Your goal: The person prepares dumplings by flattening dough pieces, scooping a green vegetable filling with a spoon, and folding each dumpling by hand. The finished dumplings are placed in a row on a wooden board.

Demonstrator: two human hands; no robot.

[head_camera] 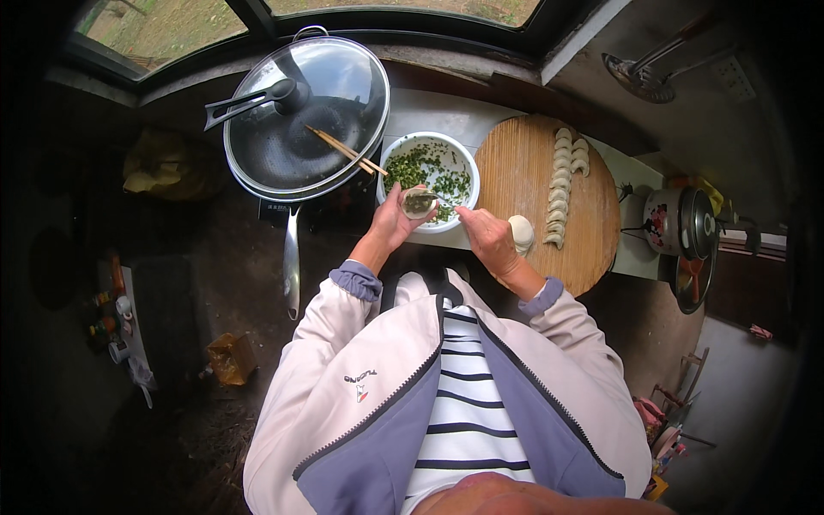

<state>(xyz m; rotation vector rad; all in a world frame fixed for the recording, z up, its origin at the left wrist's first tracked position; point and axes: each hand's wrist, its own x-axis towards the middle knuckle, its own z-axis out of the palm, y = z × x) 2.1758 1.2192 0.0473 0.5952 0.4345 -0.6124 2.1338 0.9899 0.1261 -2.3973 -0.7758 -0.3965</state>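
Observation:
My left hand [391, 221] holds a round dumpling wrapper [419, 203] with green filling on it, over the near rim of a white bowl [473, 174]. Chopped green filling [412, 168] lies in that bowl. A metal spoon [444, 201] is pinched in my right hand [490, 239], its tip at the wrapper. Just right of this hand a stack of wrappers [521, 233] rests on a round wooden board [515, 170]. Folded dumplings [559, 185] form one long row on the board, with a few more dumplings [580, 157] beside it.
A wok [292, 257] with a glass lid [257, 151] stands left of the bowl. Wooden chopsticks [346, 149] lie across the lid's edge and point towards the bowl. Beyond the board is a lidded floral pot [663, 222]. Ladles [644, 80] hang on the right wall.

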